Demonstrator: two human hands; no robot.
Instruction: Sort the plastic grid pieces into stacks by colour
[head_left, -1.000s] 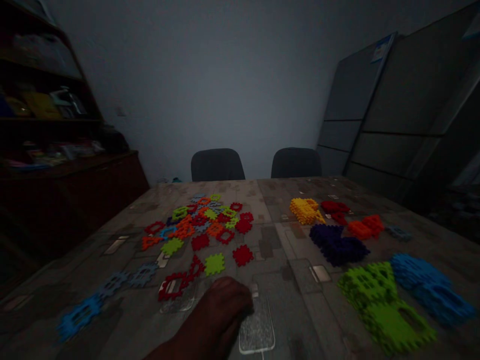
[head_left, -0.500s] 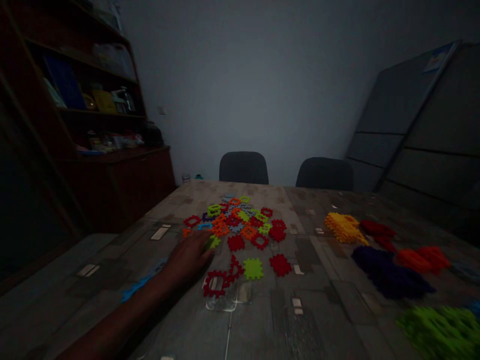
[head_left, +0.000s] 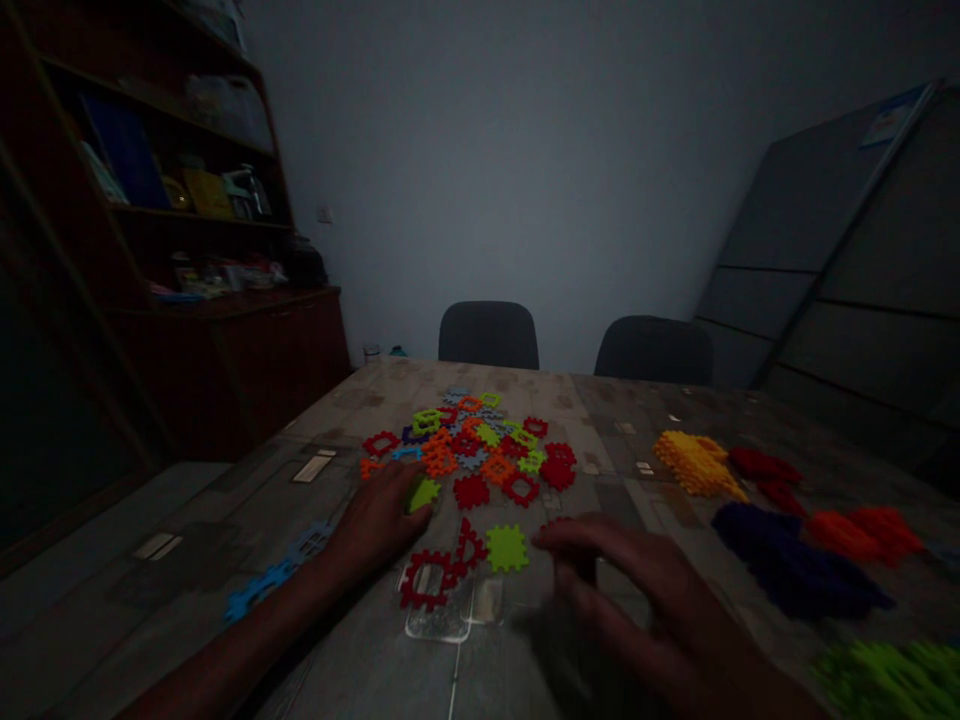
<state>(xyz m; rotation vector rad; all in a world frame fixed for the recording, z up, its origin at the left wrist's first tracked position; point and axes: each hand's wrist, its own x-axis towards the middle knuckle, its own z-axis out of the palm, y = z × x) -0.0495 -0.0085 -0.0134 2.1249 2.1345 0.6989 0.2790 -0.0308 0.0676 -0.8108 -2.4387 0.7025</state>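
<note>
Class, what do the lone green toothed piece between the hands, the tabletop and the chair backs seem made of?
Green toothed piece: probably moulded plastic, fairly matte; even colour, regular teeth.
Tabletop: patterned surface, perhaps vinyl or laminate; pale patches look slightly shiny.
Chair backs: dark and dull; fabric or plastic, too dim to tell.

Dim light, palest on the wall; dark, stretched edges.

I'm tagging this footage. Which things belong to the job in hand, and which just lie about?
Likely the job: green piece at the left hand; green square beside the right hand; scattered toothed pieces; yellow stack; purple stack.

Just there: dark chairs; blue shelf item; yellow shelf item; wooden cupboard.
</note>
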